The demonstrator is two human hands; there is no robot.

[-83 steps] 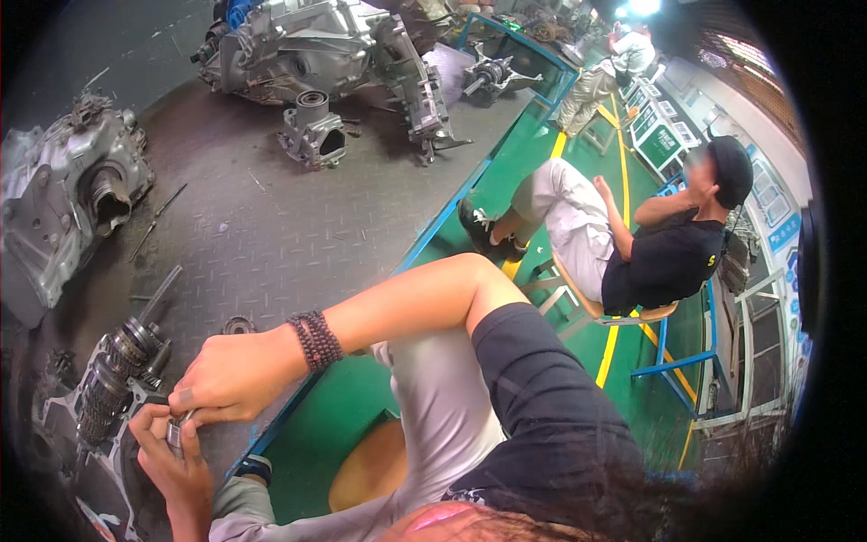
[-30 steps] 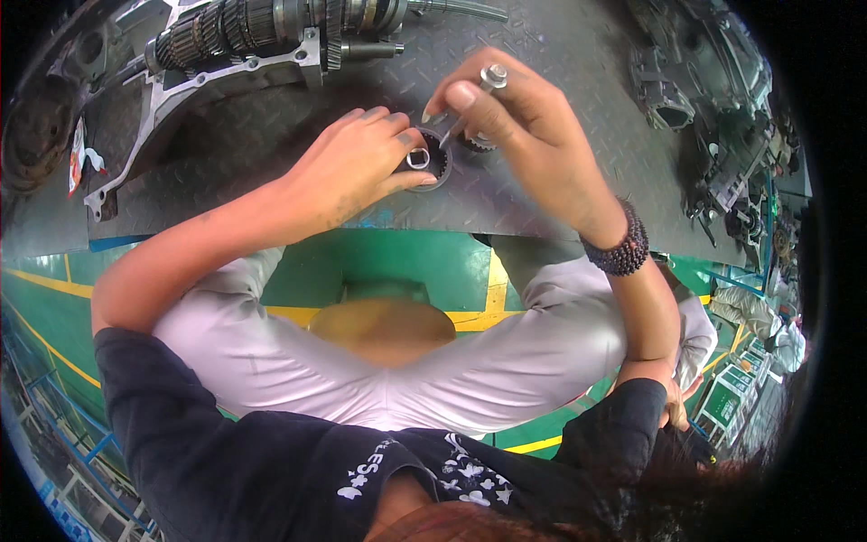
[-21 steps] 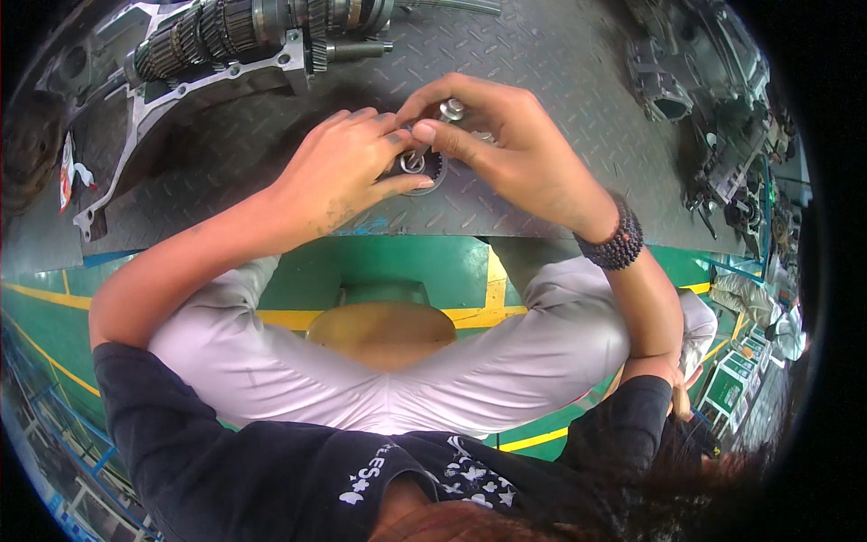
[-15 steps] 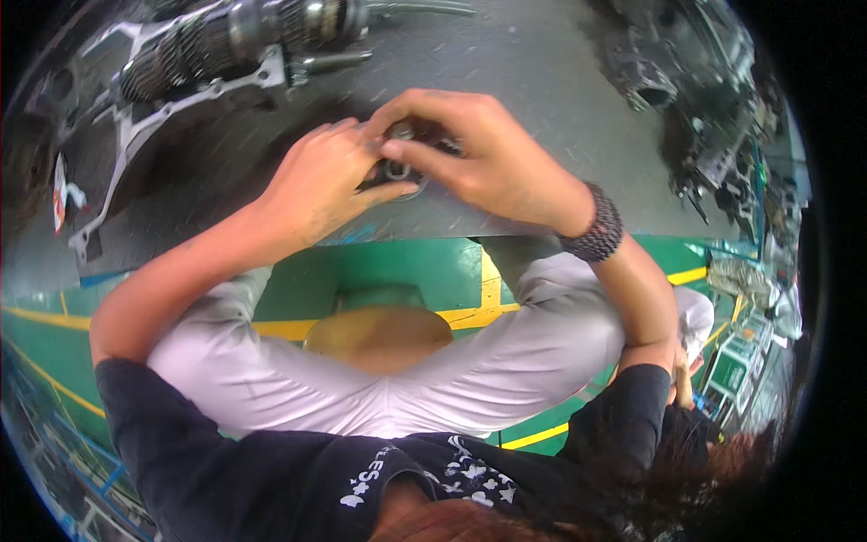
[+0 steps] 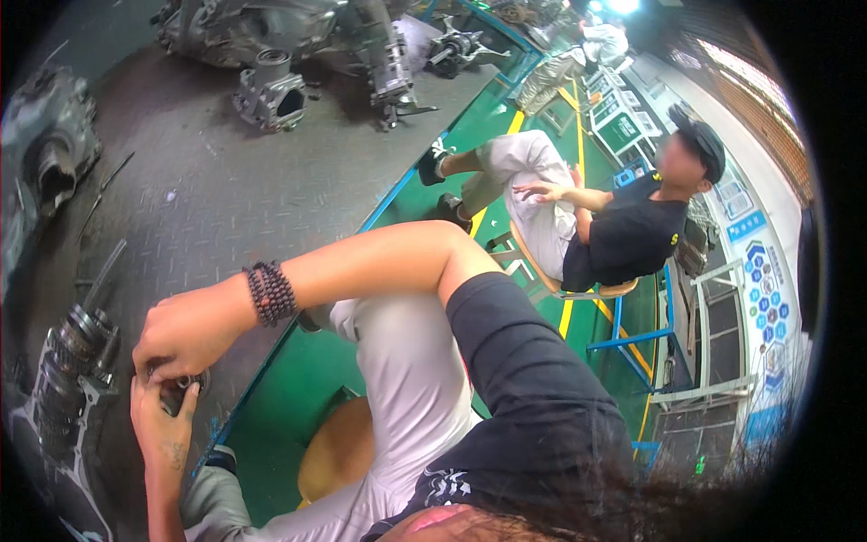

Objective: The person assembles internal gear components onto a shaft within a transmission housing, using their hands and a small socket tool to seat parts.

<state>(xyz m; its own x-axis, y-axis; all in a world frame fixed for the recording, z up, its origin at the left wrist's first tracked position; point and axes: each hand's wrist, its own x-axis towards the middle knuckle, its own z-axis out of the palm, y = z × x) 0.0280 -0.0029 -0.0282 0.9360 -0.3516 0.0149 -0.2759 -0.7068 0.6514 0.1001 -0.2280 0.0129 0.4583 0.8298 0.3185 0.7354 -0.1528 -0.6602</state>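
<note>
small dark round metal part (image 5: 174,395), held between hands

Single head view, fisheye, worn on the head, tilted down and turned right. Very near the right hand (image 5: 194,330) and left hand (image 5: 163,425) at lower left. Gear shaft (image 5: 68,370) just left of the hands; seated person (image 5: 614,226) well beyond, upper right.

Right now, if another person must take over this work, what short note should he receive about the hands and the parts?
Left hand: closed around a small dark metal part from below.
Right hand: on the same part from above; beaded bracelet on its wrist.
Parts: gear shaft assembly lies just left of the hands on the grey mat; gearbox housings farther off.
Done: part picked up, in both hands.
Left: cannot tell; the part is mostly hidden.
</note>
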